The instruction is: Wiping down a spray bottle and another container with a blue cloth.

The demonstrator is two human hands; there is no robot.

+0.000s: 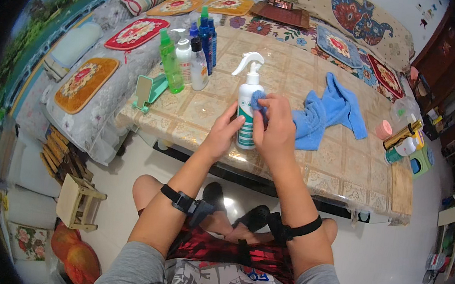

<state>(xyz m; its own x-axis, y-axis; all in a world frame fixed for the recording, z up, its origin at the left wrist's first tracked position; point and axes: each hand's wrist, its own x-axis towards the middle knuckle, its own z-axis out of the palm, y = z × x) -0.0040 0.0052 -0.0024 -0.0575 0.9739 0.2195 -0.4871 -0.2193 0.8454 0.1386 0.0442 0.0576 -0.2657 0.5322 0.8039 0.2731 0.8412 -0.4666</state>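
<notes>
A white spray bottle (250, 91) with a green and white label stands upright near the front edge of the table. My left hand (226, 127) grips its lower left side. Bunched in the fingers of my right hand (272, 123) is one end of a blue cloth (316, 119), pressed against the bottle's upper right side. The rest of that cloth lies crumpled on the tabletop to the right. The bottle's white trigger head (253, 62) points left.
Several bottles, among them a green spray bottle (172, 65), stand at the table's left, beside a mint-green stand (145, 93). A gold cylinder (400, 136), a pink jar (384, 129) and a wooden board (401, 191) are at the right end. A small stool (78, 201) stands on the floor.
</notes>
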